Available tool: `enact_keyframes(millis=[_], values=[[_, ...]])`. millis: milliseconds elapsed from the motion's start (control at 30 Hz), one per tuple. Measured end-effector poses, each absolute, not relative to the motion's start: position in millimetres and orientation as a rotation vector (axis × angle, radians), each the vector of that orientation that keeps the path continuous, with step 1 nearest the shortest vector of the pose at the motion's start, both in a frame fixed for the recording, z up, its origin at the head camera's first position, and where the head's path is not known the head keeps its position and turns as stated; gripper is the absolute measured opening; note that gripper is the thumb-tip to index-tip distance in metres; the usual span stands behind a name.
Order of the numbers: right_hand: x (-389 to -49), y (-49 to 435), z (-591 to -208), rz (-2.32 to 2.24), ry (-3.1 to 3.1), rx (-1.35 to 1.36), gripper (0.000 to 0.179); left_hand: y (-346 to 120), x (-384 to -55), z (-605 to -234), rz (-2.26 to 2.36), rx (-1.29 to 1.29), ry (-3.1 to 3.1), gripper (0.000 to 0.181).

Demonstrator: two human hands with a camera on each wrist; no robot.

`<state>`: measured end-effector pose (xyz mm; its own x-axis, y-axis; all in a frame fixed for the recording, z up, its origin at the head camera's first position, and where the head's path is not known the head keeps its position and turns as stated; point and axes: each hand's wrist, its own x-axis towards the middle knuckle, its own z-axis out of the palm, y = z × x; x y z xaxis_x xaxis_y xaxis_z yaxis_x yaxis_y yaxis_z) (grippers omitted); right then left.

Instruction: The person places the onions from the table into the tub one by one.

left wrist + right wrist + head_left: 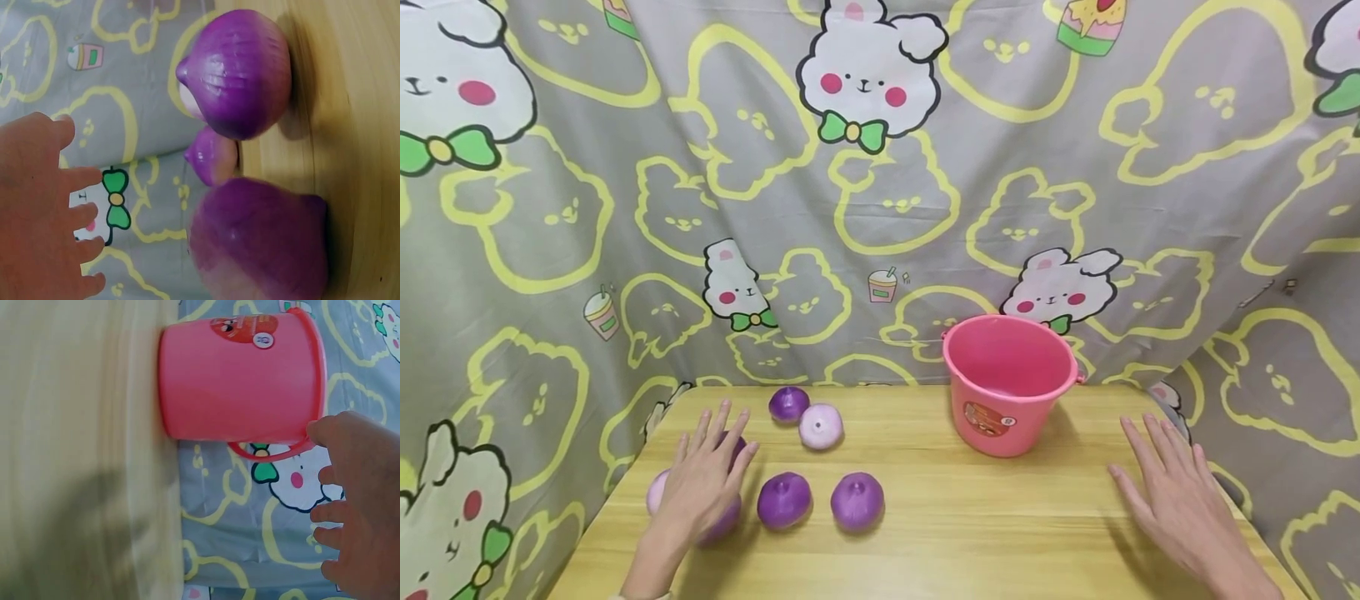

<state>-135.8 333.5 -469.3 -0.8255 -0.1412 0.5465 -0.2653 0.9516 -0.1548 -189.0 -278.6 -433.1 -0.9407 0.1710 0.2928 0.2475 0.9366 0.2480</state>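
My left hand [702,482] is spread palm down over the left side of the table, fingers extended and holding nothing. Partly hidden beneath it are several onions, among them a pale one [657,492] and a purple one [724,521]. Just to its right sit two more purple onions, one nearer [784,501] and one farther right [857,502]. Behind these, a dark purple onion [788,404] stands beside a pale one [821,427]. A pink bucket [1000,417] stands upright at the back right. My right hand [1180,500], fingers extended, is to the right of the bucket and holds nothing.
The wooden table [955,542] ends at the back against a grey curtain [895,225] with rabbit prints, which also hangs at both sides. On the bucket's far side from its label, a pink handle [275,454] hangs down.
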Motion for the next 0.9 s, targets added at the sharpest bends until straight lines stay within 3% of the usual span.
enact_keyframes(millis=[900], values=[[-164,300,-442,0.537,-2.331,0.421,0.071,-232,-195,-437,-0.522,-0.373,-2.750,0.057]])
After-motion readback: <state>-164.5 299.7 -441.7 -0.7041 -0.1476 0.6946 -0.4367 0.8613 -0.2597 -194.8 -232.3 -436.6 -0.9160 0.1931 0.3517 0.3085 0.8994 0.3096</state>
